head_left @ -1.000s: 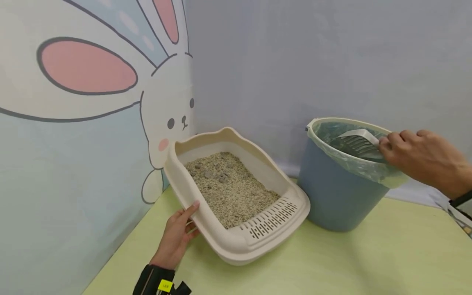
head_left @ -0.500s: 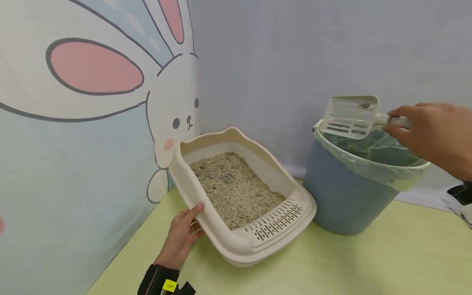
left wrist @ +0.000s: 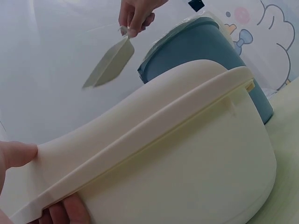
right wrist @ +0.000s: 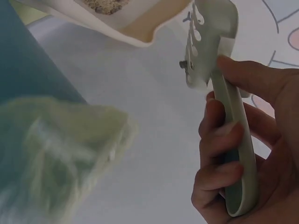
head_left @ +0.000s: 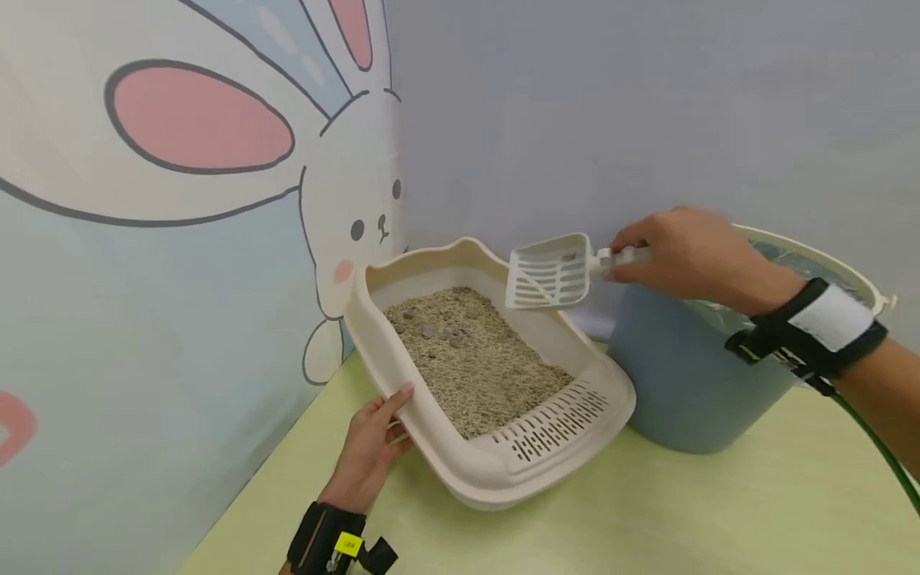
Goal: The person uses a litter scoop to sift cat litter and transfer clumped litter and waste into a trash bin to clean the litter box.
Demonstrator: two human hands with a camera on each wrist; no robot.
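My left hand [head_left: 370, 443] grips the near-left rim of a cream litter box [head_left: 460, 471], thumb on top and fingers curled beneath the edge. Inside lies tan granular litter [head_left: 489, 375], with several grey clumps [head_left: 442, 334] toward the back. In my right hand [head_left: 690, 255] is a pale slotted litter scoop [head_left: 549, 275], held by its handle above the box's right rear rim. The right wrist view shows the fingers wrapped round the scoop's handle [right wrist: 233, 154] and a small dark bit [right wrist: 183, 64] stuck at the slots.
A blue-grey bin [head_left: 690, 383] with a clear liner bag [right wrist: 60, 154] stands right of the box, partly behind my right arm. The green tabletop [head_left: 647, 511] spreads in front. A rabbit-printed wall [head_left: 180, 319] rises on the left, a plain grey backdrop [head_left: 575, 120] behind.
My right hand has lifted the scoop out of the bin and carried it left to above the litter box's rim. The left hand keeps its hold on the box.
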